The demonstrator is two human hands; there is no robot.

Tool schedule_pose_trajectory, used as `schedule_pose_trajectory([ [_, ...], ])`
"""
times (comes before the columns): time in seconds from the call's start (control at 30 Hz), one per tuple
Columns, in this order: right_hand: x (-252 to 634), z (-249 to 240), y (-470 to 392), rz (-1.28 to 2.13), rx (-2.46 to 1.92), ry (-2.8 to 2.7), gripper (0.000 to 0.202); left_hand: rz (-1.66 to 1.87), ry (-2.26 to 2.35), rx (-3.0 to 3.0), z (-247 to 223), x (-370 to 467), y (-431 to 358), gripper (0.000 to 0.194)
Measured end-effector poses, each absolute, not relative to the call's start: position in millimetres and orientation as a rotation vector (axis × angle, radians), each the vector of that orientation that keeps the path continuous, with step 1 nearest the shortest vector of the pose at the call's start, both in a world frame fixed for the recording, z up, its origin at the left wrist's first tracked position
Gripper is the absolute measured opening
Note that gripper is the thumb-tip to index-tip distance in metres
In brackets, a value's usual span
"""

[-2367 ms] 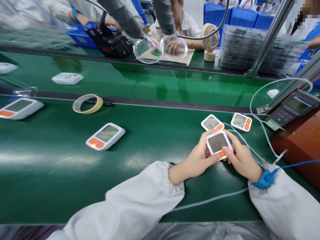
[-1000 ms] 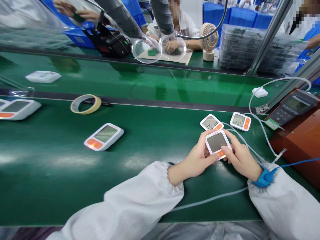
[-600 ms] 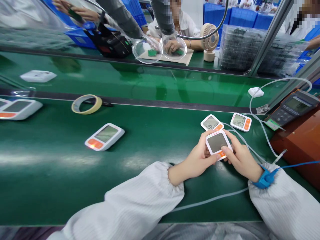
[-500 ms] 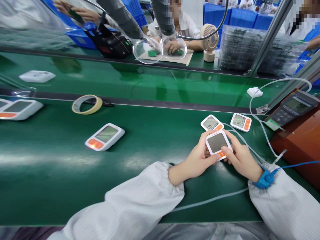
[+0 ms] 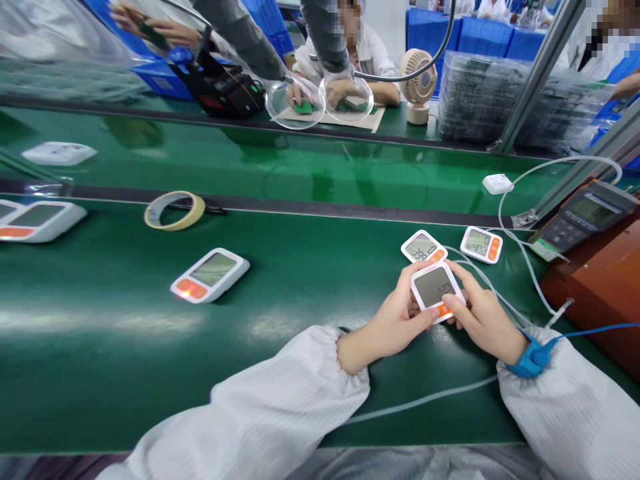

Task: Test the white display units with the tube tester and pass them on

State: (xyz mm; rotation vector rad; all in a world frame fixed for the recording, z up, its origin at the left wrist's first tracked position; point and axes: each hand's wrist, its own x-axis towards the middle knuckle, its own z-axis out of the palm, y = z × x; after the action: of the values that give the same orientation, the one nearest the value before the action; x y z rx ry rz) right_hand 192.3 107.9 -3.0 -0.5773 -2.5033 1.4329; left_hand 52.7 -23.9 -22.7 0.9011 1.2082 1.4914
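Between them, my left hand [image 5: 399, 325] and my right hand [image 5: 484, 320] hold a white monitor [image 5: 436, 288] with a grey screen showing digits. Both thumbs rest at its orange buttons; fingers wrap beneath it, partly hidden. Just behind it lies a second monitor [image 5: 419, 247] with digits lit, and to its right a third one [image 5: 481, 245], also lit. Another monitor [image 5: 210, 275], its orange button glowing, rests on the green table [image 5: 125, 380] to the left.
A tape roll [image 5: 174, 211] and more monitors [image 5: 43, 220] are at the left. Grey tubes [image 5: 425, 400] run near my wrists. An orange box [image 5: 595, 280] with a meter [image 5: 583, 217] stands right. Beyond the rail, white devices [image 5: 59, 153] lie on green; people sit behind.
Digits have appeared on the held monitor's screen. The white devices beyond the rail have shifted left. My hands have barely moved.
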Motion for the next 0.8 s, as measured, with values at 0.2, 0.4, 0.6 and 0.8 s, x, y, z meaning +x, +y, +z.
schedule_pose_trajectory([
  [0.2,193,-8,105,1.231,-0.516,-2.49,0.052,1.476,1.22,0.938,-23,52,-25,0.066],
  [0.4,193,-11,105,0.777,-0.352,-2.416,0.035,1.413,1.303,1.054,-27,52,-27,0.071],
  [0.6,192,-11,114,0.562,-0.357,-2.518,0.028,1.378,1.401,1.146,-23,54,-29,0.06],
  [0.8,194,-17,118,0.588,-0.577,-2.559,0.034,1.461,1.476,1.258,-19,52,-29,0.042],
])
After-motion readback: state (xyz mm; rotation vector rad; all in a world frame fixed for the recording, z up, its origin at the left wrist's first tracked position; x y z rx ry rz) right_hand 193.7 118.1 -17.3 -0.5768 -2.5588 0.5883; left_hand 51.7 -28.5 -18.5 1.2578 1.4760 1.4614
